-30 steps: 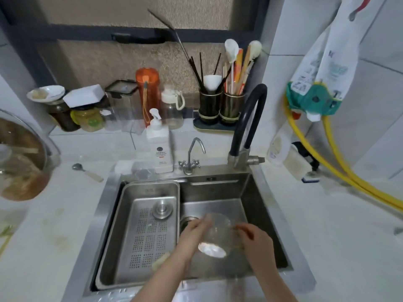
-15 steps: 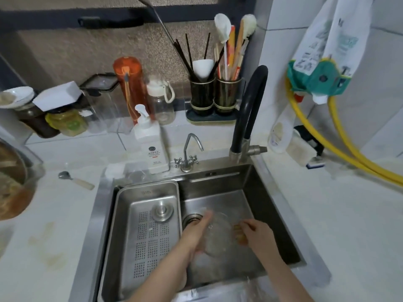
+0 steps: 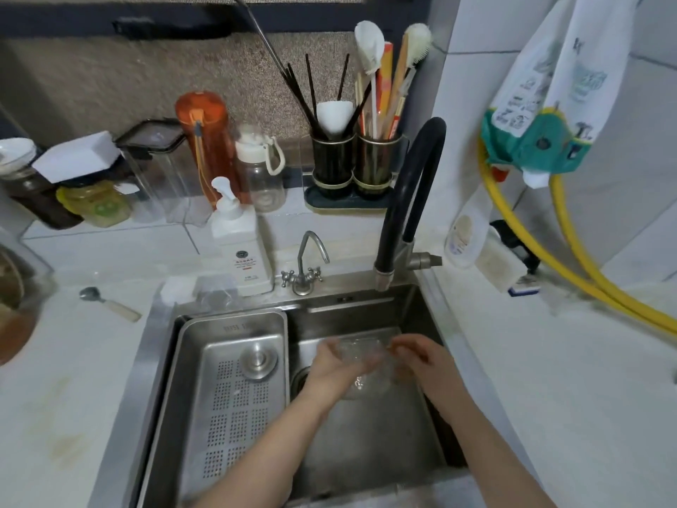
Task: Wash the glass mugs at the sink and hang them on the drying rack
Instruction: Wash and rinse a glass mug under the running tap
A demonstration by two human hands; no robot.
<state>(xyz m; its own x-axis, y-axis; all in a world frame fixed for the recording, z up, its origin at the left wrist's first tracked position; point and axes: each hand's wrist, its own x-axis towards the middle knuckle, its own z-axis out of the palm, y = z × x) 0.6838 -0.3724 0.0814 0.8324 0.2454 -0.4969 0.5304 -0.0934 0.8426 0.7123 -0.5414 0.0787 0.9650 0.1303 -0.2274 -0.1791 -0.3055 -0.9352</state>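
The glass mug (image 3: 361, 364) in the lower middle is blurry, and the left hand (image 3: 331, 366) hides part of it. I cannot tell where its handle is. The brown glass bowl (image 3: 13, 317) is cut off by the left edge. The hanging bag (image 3: 542, 104) runs off the top right.

You cannot read any text here. The white pump bottle (image 3: 240, 247) has a round dark emblem and small lines, and the steel tray (image 3: 234, 383) has stamped marks, all too blurred.
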